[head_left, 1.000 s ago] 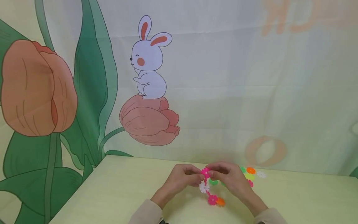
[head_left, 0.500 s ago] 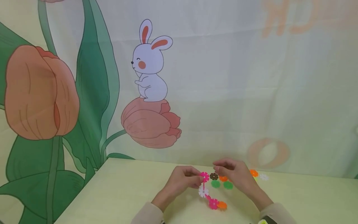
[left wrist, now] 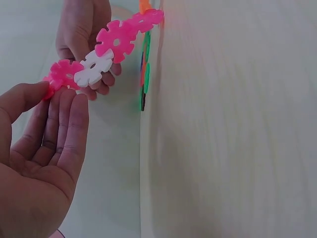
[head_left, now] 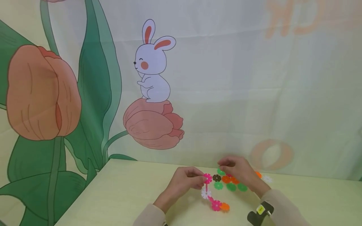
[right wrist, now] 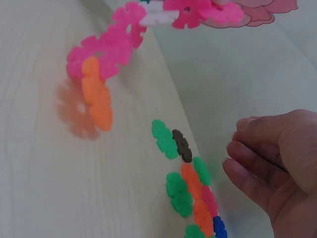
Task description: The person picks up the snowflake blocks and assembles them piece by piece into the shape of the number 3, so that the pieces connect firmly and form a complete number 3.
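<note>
My left hand [head_left: 183,181] pinches a pink notched plastic disc [left wrist: 65,73], a snowflake-shaped linking piece, between thumb and fingers. From it runs a chain of slotted-together discs: a white disc [head_left: 206,193], then a pink disc [head_left: 216,205], ending in an orange disc [right wrist: 97,94] low over the table. Some discs stand edge-on between the others. My right hand [head_left: 240,171] hovers at the back over loose discs, its fingers loosely bent with nothing between them in the right wrist view. Part of the pile is hidden behind that hand.
Loose discs lie on the pale table [head_left: 121,194] in front of the printed cloth backdrop [head_left: 215,94]: a brown disc [head_left: 216,178], several green ones, orange ones, a blue disc [right wrist: 220,227] and a white disc [head_left: 267,179]. A black wrist device [head_left: 260,213] sits on the right sleeve.
My right hand has left the pink disc at the chain's top and moved right and back over the loose discs. The left hand keeps its pinch, and the view has shifted slightly.
</note>
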Demonstrator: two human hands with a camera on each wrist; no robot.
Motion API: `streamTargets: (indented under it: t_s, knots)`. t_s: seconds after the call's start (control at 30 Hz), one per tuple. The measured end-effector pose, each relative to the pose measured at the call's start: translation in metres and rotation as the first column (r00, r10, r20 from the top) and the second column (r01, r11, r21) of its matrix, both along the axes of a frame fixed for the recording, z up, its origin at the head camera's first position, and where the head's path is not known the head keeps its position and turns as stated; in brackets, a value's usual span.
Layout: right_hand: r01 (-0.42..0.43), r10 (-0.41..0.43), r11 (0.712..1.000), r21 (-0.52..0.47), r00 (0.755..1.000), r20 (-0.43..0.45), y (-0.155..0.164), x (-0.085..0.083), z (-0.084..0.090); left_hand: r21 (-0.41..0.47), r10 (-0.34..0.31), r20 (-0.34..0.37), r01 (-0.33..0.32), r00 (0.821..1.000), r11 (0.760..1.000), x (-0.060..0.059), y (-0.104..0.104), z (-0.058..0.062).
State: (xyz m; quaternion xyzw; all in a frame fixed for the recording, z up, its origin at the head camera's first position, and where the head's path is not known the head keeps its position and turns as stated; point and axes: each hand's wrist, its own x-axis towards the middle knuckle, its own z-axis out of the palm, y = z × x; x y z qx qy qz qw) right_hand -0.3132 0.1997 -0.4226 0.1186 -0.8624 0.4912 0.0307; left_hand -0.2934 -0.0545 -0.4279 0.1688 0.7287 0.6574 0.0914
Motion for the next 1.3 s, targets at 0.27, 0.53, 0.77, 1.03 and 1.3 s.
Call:
streamTargets:
  t_s: [0.27,0.53,0.77,1.03,1.3]
  knots:
    - [-0.045,0.054,0.988,0.145,0.997,-0.059,0.0,-0.015,-0.012,0.022,-0.003,-0.015,0.004,1.0,1.0,0.002,0.0,0.002]
    - [-0.103,0.126,0.967,0.233,0.988,-0.085,-0.004,-0.02,-0.02,0.03,0.005,-0.002,-0.005,1.0,1.0,0.004,0.0,0.004]
    - [-0.136,0.191,0.924,0.357,0.974,-0.124,-0.01,-0.024,-0.023,0.039,0.005,-0.016,-0.004,1.0,0.999,0.003,0.001,0.003]
    - [-0.138,0.239,0.872,0.47,0.957,-0.163,-0.012,-0.023,-0.02,0.024,0.012,-0.01,-0.012,1.0,1.0,0.002,0.003,0.003]
    - [-0.108,0.172,0.894,0.435,0.979,-0.109,-0.012,-0.021,-0.018,0.04,-0.013,-0.014,0.013,1.0,0.999,0.004,0.002,0.003]
